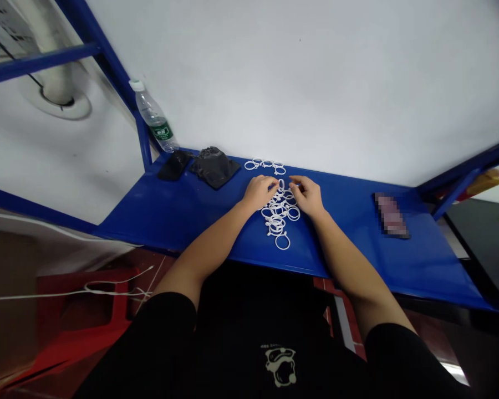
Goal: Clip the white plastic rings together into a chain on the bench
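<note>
A pile of several white plastic rings (pixel 279 219) lies on the blue table (pixel 183 213) between my hands. My left hand (pixel 258 191) rests at the pile's far left edge, fingers curled and pinching a white ring. My right hand (pixel 308 195) sits at the pile's far right edge, fingers also curled on a ring. The fingertips of both hands nearly meet over the top of the pile. A short row of white rings (pixel 266 164) lies apart, farther back near the wall.
A black bag (pixel 214 165) and a flat black pouch (pixel 174 164) lie at the back left. A clear water bottle (pixel 154 117) leans on the blue frame post. A phone (pixel 391 215) lies at the right. A red stool (pixel 79 310) stands below left.
</note>
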`<act>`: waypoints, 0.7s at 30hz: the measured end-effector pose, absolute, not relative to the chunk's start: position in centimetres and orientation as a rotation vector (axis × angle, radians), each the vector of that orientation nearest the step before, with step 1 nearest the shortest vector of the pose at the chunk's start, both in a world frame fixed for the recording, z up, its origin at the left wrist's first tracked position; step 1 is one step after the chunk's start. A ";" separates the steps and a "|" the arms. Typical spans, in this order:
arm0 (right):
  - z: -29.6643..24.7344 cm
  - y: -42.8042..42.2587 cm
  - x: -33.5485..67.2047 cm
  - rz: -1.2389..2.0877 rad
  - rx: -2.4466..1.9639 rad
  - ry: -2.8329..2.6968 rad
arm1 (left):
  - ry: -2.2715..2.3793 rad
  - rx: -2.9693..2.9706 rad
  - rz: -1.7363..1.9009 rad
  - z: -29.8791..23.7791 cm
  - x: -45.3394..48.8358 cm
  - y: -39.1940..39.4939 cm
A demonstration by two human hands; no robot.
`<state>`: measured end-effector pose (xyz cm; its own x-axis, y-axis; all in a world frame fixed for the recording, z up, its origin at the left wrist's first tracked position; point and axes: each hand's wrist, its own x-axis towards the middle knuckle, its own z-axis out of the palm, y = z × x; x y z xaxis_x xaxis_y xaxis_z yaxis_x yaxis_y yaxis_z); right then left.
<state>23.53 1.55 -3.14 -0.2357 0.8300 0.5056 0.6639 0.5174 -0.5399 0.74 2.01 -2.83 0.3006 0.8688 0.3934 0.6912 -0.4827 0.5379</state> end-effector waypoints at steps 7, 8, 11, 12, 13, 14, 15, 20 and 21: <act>-2.3 6.3 23.7 0.223 -1.299 -2.102 | 1.432 2.296 0.754 -2.9 0.6 2.5; -2.2 7.2 23.5 0.214 -1.297 -2.162 | 1.422 2.307 0.735 -2.9 0.6 2.4; -2.3 9.9 22.5 0.216 -1.375 -2.314 | 1.383 2.342 0.703 -2.7 0.8 2.1; -2.3 10.7 22.2 0.222 -1.405 -2.355 | 1.371 2.352 0.697 -2.7 0.8 1.9; -2.4 11.3 21.9 0.225 -1.431 -2.390 | 1.359 2.361 0.689 -2.6 0.8 1.8; -2.5 11.9 21.6 0.227 -1.453 -2.421 | 1.347 2.370 0.683 -2.5 0.9 1.7; -2.6 12.4 21.3 0.228 -1.473 -2.446 | 1.337 2.378 0.677 -2.5 0.9 1.6; -2.6 12.5 20.8 0.175 -1.526 -2.496 | 1.334 2.372 0.695 -2.4 1.0 1.5; -2.5 12.0 20.9 0.160 -1.529 -2.499 | 1.348 2.361 0.702 -2.4 1.0 1.5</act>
<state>20.92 12.00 -2.53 -0.4413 0.8894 0.1190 0.8671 0.4568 -0.1989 1.04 1.52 -2.38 0.4305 0.8668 0.2519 0.7030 -0.4970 0.5087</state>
